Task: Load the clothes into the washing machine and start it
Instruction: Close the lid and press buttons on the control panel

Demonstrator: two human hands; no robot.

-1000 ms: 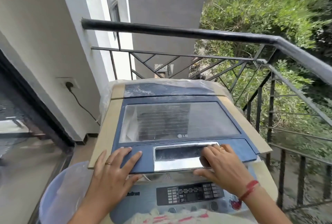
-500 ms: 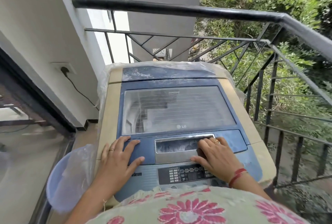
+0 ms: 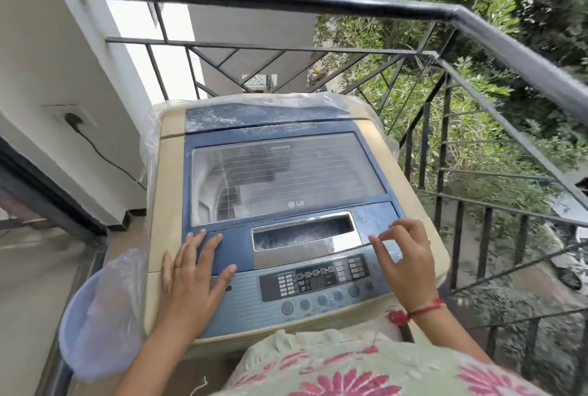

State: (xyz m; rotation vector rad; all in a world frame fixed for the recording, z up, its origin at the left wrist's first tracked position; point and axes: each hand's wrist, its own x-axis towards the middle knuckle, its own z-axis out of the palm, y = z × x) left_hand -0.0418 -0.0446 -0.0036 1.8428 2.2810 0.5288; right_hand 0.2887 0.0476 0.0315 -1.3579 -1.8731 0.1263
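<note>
— Looking at the washing machine, I see the lid lies flat and shut, so I suppose the clothes are already inside. Through the dusty window I cannot tell for sure.

— And the hands?

— Both are empty. The left hand rests flat, fingers spread, on the front left corner of the lid, and reaches partly over the control panel. The right hand hovers with loosely curled fingers above the front right corner, just beside the buttons, gripping nothing.

— What could go wrong now?

— First, the left palm lies very near the panel. If it leans there, it may press a wrong button and change the programme. Second, the round buttons along the front edge are small and look alike, so the right hand could easily choose pause in place of start.

— Anything else?

— The plastic cover hangs at the left side of the machine, near the cable that runs to the wall socket. Vibration may shake it loose. The basin at the front left corner stands close enough to be knocked by an elbow.
</note>
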